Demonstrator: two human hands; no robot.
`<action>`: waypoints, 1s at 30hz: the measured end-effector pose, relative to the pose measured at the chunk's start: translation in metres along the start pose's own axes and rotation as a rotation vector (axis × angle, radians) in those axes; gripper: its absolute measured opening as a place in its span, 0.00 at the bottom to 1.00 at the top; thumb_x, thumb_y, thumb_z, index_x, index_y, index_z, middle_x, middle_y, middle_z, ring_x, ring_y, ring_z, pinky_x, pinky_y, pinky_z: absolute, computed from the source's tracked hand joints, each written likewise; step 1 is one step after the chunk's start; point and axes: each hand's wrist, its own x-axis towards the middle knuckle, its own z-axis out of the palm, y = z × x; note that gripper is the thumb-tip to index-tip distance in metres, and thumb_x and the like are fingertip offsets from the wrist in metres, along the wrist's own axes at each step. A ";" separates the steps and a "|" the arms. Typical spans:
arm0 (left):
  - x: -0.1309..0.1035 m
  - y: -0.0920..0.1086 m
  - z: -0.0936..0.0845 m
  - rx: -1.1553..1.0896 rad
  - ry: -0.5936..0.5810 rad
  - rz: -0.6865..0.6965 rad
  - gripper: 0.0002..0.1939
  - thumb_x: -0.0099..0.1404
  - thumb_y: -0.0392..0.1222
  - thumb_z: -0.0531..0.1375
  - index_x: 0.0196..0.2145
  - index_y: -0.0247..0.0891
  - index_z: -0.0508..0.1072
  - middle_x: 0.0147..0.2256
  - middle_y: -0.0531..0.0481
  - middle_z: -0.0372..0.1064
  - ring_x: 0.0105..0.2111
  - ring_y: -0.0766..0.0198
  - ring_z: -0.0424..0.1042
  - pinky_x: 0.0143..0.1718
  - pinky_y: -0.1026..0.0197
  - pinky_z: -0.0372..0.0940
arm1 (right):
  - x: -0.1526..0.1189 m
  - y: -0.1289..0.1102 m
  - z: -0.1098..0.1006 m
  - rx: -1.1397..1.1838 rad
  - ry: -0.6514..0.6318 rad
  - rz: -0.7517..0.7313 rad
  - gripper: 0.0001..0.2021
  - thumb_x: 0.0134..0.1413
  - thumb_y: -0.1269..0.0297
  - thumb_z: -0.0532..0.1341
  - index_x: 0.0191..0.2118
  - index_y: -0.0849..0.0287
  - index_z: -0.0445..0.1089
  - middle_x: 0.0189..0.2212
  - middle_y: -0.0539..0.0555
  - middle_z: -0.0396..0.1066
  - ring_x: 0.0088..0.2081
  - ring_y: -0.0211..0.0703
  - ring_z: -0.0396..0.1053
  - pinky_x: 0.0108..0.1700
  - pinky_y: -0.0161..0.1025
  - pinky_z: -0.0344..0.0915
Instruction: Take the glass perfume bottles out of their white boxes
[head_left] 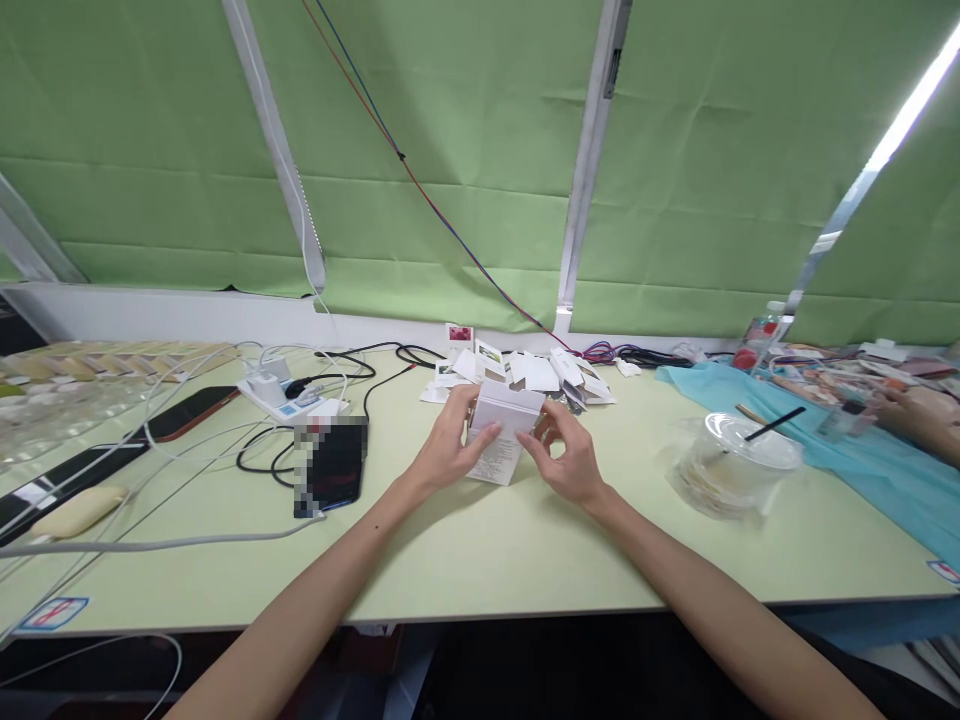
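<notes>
A small white cardboard box (498, 455) with printed text on its near side stands tilted between my hands at the middle of the table. My left hand (454, 442) grips its left side, thumb across the front face. On the right edge, my right hand (568, 452) pinches the box with thumb and curled fingers. The box's upper flap or panel leans toward the back; what is inside cannot be seen. Just behind it lies a heap of white folded cartons (534, 372), some with small pictures on them.
Left of my hands are a dark phone (337, 462), a white power strip (289, 405) and tangled cables. A plastic tub (739, 455) with a black straw stands right, beside a blue cloth (840, 455). Another person's arm (922, 425) reaches in at far right.
</notes>
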 end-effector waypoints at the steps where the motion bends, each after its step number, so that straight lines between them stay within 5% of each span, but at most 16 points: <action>1: 0.000 0.000 0.000 0.001 -0.001 -0.002 0.19 0.71 0.49 0.57 0.56 0.40 0.63 0.49 0.42 0.65 0.45 0.58 0.66 0.44 0.56 0.65 | 0.000 0.000 0.000 0.009 0.003 -0.003 0.19 0.61 0.58 0.62 0.56 0.55 0.64 0.44 0.59 0.73 0.29 0.40 0.69 0.27 0.38 0.70; 11: 0.001 0.001 0.000 -0.011 -0.027 -0.090 0.21 0.70 0.51 0.57 0.56 0.38 0.65 0.46 0.42 0.70 0.41 0.59 0.70 0.38 0.60 0.65 | -0.001 0.003 0.001 0.055 -0.005 0.049 0.28 0.61 0.58 0.63 0.65 0.53 0.57 0.44 0.57 0.74 0.30 0.39 0.70 0.29 0.38 0.71; 30: 0.002 0.001 -0.003 -0.100 -0.067 -0.136 0.20 0.70 0.51 0.58 0.54 0.38 0.66 0.48 0.42 0.71 0.44 0.58 0.71 0.43 0.58 0.68 | 0.000 0.002 0.000 0.023 0.016 -0.001 0.17 0.63 0.60 0.62 0.55 0.55 0.66 0.42 0.57 0.72 0.32 0.40 0.70 0.28 0.37 0.70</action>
